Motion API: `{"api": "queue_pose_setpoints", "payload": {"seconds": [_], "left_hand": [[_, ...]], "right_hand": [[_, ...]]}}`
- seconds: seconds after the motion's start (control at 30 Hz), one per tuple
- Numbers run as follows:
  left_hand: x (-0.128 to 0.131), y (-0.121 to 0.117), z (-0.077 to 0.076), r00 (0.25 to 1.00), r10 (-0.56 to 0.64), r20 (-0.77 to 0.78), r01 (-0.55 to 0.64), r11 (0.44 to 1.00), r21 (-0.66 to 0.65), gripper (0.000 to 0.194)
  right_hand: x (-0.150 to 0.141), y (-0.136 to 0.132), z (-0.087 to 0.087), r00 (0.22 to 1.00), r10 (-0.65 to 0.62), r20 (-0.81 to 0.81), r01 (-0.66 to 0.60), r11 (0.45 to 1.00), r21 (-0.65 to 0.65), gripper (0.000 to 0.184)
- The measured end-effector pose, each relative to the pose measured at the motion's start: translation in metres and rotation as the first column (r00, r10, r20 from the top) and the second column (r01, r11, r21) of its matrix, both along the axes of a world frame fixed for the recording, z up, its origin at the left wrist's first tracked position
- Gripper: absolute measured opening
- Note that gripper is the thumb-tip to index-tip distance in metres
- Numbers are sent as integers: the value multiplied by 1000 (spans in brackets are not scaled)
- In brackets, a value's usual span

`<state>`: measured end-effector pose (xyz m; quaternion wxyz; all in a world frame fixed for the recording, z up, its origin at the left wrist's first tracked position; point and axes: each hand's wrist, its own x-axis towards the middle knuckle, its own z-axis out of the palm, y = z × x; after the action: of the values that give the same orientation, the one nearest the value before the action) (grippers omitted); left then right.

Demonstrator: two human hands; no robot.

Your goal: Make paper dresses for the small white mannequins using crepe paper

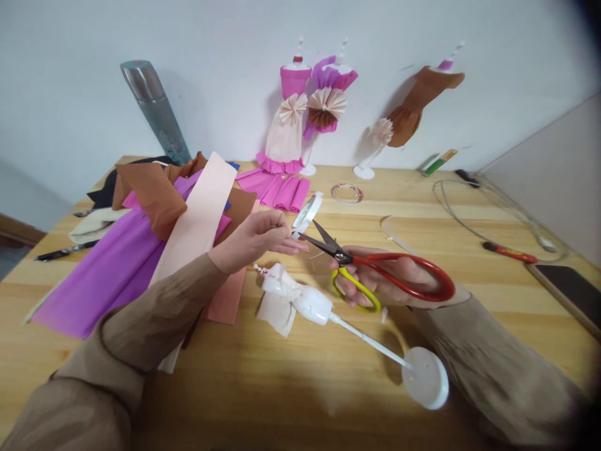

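My left hand [260, 239] is closed, with a white roll of tape [308, 211] tilted at its fingertips. Part of the grip is hidden behind the fingers. My right hand [385, 282] holds scissors [342, 257] with one red and one yellow handle loop. Their dark blades are spread and point at the tape and my left fingertips. Below both hands, a small white dress form [313, 305] lies on its side, its thin pole running to a round base [425, 378]. Pale paper [278, 312] is wrapped about its upper part.
Crepe paper sheets [101, 269] in purple, brown and pale pink pile up at left. Dressed forms [284, 134] stand along the wall beside a leaning-looking bottle [157, 113]. A clear ring [347, 193], a cable [498, 232] and a phone [570, 294] lie on the wooden table.
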<state>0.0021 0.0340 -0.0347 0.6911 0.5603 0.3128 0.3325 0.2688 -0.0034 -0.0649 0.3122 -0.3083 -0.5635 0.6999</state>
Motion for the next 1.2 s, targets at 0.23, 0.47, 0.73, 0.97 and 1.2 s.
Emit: {"api": "queue_pose_setpoints", "payload": {"seconds": [0.23, 0.47, 0.73, 0.97, 1.2], "left_hand": [[4, -5, 2, 996, -11, -93, 17, 998, 68, 27], [6, -7, -2, 989, -29, -142, 56, 981, 185, 27], [3, -6, -6, 980, -37, -196, 106, 929, 353, 20], [4, -9, -3, 961, -7, -277, 126, 902, 413, 19], [9, -11, -6, 984, -24, -179, 70, 964, 255, 18]], "right_hand": [[-7, -2, 12, 965, 166, -202, -203, 962, -180, 61], [-7, -1, 6, 939, 186, -290, -230, 965, -126, 59], [-13, -8, 9, 973, 106, -205, -118, 992, -48, 50], [-11, -10, 2, 998, 42, -48, -41, 999, 21, 47], [-11, -11, -3, 981, -44, 189, 18, 991, 135, 40]]}}
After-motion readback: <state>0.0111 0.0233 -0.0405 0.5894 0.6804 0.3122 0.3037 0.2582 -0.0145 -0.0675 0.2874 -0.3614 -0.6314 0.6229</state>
